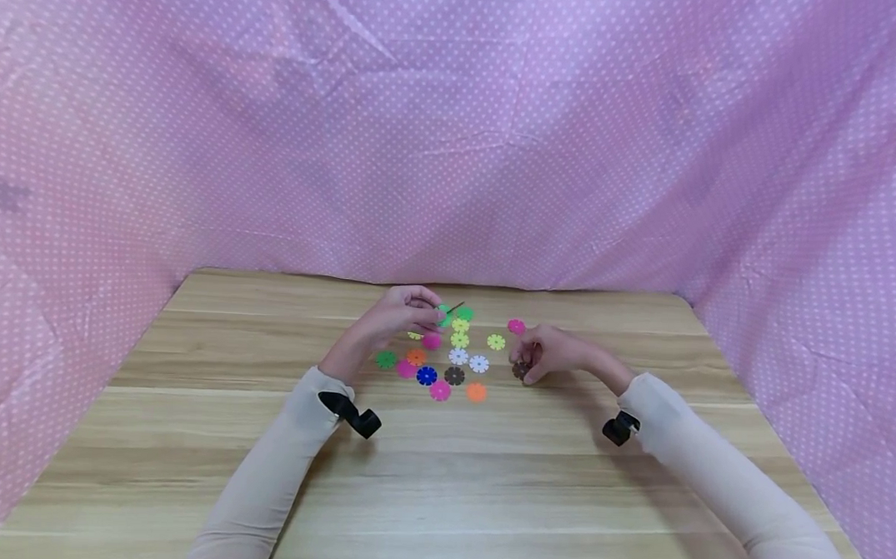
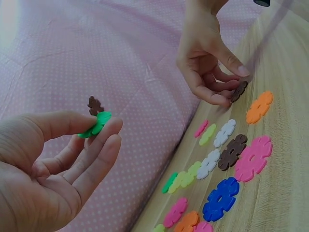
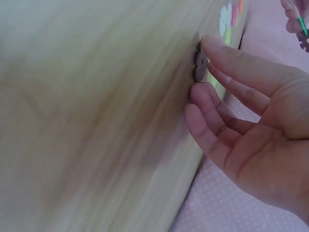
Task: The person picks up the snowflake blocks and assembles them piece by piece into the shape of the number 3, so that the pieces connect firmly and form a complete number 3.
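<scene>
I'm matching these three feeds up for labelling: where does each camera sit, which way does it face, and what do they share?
Head: worn on the head, facing forward and down at the wooden table and scattered snowflake discs; both sleeves, left hand and right hand show.
Left wrist: behind the left hand, which pinches a green disc joined to a brown one; right hand beyond.
Right wrist: beside the right hand, fingertips on a brown disc on the table.
Shared: all three views show that brown disc under the right hand.
</scene>
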Tool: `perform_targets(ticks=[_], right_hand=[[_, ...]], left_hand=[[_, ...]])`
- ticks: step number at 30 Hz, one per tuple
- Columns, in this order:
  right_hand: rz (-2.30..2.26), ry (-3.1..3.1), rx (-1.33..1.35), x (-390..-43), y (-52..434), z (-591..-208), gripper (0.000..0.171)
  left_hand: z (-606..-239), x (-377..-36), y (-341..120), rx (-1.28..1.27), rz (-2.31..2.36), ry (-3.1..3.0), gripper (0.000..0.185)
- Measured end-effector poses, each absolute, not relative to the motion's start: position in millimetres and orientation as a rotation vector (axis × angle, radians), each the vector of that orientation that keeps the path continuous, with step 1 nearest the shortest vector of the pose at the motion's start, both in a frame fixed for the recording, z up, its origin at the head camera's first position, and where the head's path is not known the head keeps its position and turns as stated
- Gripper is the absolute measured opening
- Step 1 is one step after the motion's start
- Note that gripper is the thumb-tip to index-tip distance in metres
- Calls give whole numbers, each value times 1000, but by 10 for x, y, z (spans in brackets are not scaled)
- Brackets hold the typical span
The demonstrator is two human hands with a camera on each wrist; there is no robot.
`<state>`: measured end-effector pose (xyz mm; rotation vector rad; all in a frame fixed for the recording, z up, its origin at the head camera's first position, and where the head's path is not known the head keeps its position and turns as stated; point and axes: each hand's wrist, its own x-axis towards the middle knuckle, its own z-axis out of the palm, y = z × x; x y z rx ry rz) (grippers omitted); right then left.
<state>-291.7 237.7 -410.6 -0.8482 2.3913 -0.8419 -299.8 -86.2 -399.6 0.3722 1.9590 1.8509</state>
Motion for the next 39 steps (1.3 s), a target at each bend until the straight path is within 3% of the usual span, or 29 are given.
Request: perform_targets(ticks=[18,39], right_hand=[[-952,2386,-806,-2927,2313,-4154,19],[-1760,2277,-456,-2987,1775,-3727,25]], left_hand=[[-3964,-2974,-870,366,1886,1972,26],[-3958,-2984,-891,366,1898,2015,24]])
